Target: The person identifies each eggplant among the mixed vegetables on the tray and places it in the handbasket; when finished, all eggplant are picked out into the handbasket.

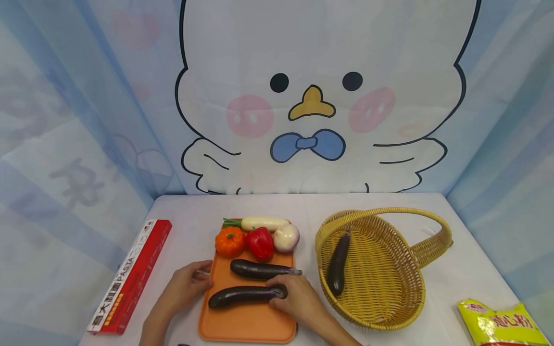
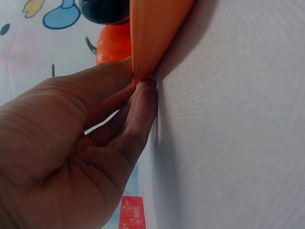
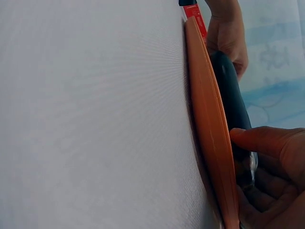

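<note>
On the orange tray (image 1: 248, 329) lie two dark purple eggplants. My right hand (image 1: 298, 297) grips the stem end of the nearer eggplant (image 1: 238, 296), thumb on the near side and fingers over the far side. This eggplant (image 3: 232, 93) lies along the tray in the right wrist view. The farther eggplant (image 1: 259, 270) rests just beyond it. At the tray's left edge, my left hand (image 1: 189, 283) pinches the rim (image 2: 147, 43) between thumb and fingers. Toward the back sit an orange pumpkin (image 1: 230, 241), a red bell pepper (image 1: 260, 244), a round white-purple vegetable (image 1: 286, 238) and a white radish (image 1: 266, 223).
Right of the tray stands a wicker basket (image 1: 413, 300) with a tall arched handle, tilted so its inside shows. One eggplant (image 1: 338, 264) lies inside its left part. A red pasta box (image 1: 132, 276) is at far left, a yellow packet (image 1: 502, 322) at the front right.
</note>
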{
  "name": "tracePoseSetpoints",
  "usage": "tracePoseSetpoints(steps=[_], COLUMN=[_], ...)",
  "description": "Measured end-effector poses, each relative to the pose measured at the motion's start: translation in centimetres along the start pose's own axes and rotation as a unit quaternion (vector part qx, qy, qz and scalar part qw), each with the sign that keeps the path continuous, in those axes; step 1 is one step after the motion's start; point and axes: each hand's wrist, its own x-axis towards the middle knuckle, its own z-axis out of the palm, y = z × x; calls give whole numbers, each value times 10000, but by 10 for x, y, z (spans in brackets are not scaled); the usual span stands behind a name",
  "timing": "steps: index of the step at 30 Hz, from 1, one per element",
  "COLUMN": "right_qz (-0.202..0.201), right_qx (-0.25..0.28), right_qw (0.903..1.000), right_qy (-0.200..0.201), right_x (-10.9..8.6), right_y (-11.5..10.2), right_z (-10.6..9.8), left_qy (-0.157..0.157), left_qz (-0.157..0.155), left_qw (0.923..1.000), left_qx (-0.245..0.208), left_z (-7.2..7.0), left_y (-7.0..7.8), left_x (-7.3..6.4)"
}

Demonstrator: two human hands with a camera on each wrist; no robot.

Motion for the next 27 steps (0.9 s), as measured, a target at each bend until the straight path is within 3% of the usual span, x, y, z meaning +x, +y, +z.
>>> tracePoseSetpoints(steps=[27], right_qz=[-12], right_qx=[579], right_qw=[9981], right_qy=[216], right_x=[-6], right_y=[-8], right_z=[-13], left_qy=[-18], left_qz=[-120], left_qw=[9999], left_qx=[68], left_z=[0], left_y=[-1], left_x=[2])
